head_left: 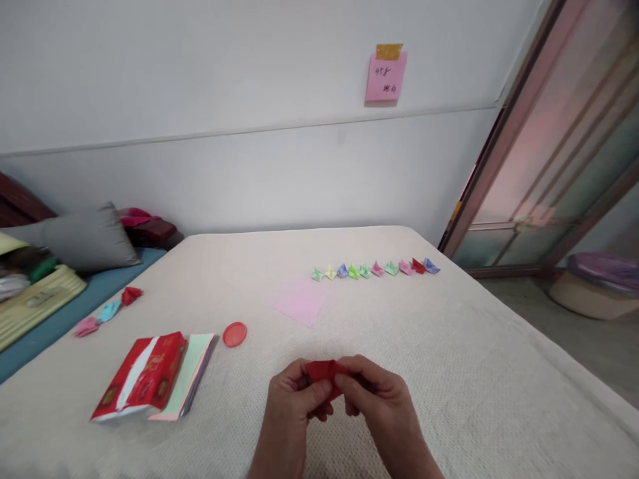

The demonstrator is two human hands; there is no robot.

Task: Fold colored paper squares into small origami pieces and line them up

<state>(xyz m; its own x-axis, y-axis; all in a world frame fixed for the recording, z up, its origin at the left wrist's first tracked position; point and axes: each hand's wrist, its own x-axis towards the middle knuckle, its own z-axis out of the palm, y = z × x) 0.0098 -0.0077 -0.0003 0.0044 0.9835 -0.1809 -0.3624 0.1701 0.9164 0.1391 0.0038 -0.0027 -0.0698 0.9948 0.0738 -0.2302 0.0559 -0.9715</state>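
Between my two hands is a small piece of folded red paper (322, 371), held just above the table's near side. My left hand (294, 397) pinches it from the left, thumb laid over its front. From the other side my right hand (377, 392) grips it, with thumb and fingers pressed on the paper close to the left thumb. Several fingers curl beneath and hide the paper's lower part. Beyond the hands a sheet of pink paper (302, 301) lies flat on the cloth.
A row of small folded paper figures (365, 269) stands at the back right. On the left are a red packet (144, 376), stacked coloured paper (192, 379), a round red lid (234, 334) and a few folded pieces (108, 311). A white textured cloth (474, 372) covers the table.
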